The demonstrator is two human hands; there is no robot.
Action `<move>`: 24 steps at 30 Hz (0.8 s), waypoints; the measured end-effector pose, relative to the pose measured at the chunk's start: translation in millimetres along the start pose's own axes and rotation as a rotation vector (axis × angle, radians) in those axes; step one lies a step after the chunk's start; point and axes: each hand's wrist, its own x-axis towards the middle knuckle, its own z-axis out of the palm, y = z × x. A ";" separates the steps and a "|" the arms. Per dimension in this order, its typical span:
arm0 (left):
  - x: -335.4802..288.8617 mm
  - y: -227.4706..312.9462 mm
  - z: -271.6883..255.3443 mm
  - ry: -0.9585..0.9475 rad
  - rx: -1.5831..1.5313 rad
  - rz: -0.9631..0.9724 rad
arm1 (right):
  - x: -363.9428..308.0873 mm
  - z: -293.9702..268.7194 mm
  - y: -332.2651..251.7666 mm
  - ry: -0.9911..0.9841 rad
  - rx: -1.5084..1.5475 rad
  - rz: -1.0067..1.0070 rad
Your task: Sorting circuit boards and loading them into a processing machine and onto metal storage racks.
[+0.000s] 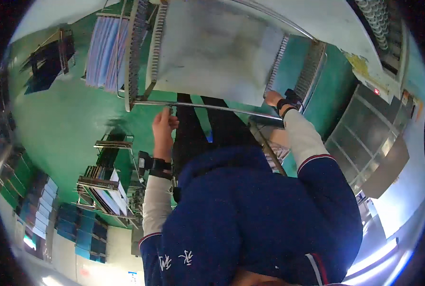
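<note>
A large grey-white panel (217, 52) lies within a metal rack (129, 62) that has slotted, comb-like sides. My right hand (272, 98) is closed at the panel's near right corner, its fingers seeming to pinch the edge beside the slotted side. Close under the rack's front bar (212, 108), my left hand (165, 125) is held with curled fingers, its fingertips near the bar's left part. What those fingers hold, if anything, is hidden. Both wrists carry dark straps with small devices.
Another rack with bluish-purple sheets (106, 52) stands at the upper left. Smaller racks of panels (103, 186) stand on the green floor (74, 124) to my left. A pale machine (327, 19) with a coiled part fills the upper right; a framed screen (365, 138) is below it.
</note>
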 end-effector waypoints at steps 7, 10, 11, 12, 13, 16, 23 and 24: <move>8.1 6.5 3.3 0.007 0.542 0.391 | 16.3 -114.4 -30.2 0.547 -0.131 -0.325; -3.6 15.3 -5.0 0.042 0.693 0.505 | -40.6 -233.9 -135.3 0.658 0.617 -0.253; -2.9 18.7 -3.3 -0.006 0.745 0.495 | -42.1 -260.0 -148.2 0.791 0.676 -0.341; -1.7 21.3 -3.1 -0.050 0.799 0.482 | -41.3 -284.0 -161.8 0.920 0.734 -0.435; -2.0 21.3 -7.9 -0.032 0.791 0.483 | -61.9 -313.5 -193.9 0.984 0.672 -0.454; 7.2 21.0 -4.3 -0.098 0.685 0.349 | -64.0 -372.1 -235.5 1.131 0.598 -0.490; 6.6 33.0 -15.0 -0.166 0.583 0.254 | -56.4 -407.0 -314.6 1.088 0.622 -0.214; 9.2 33.7 -14.7 -0.195 0.607 0.255 | -48.1 -410.5 -312.6 1.089 0.616 -0.217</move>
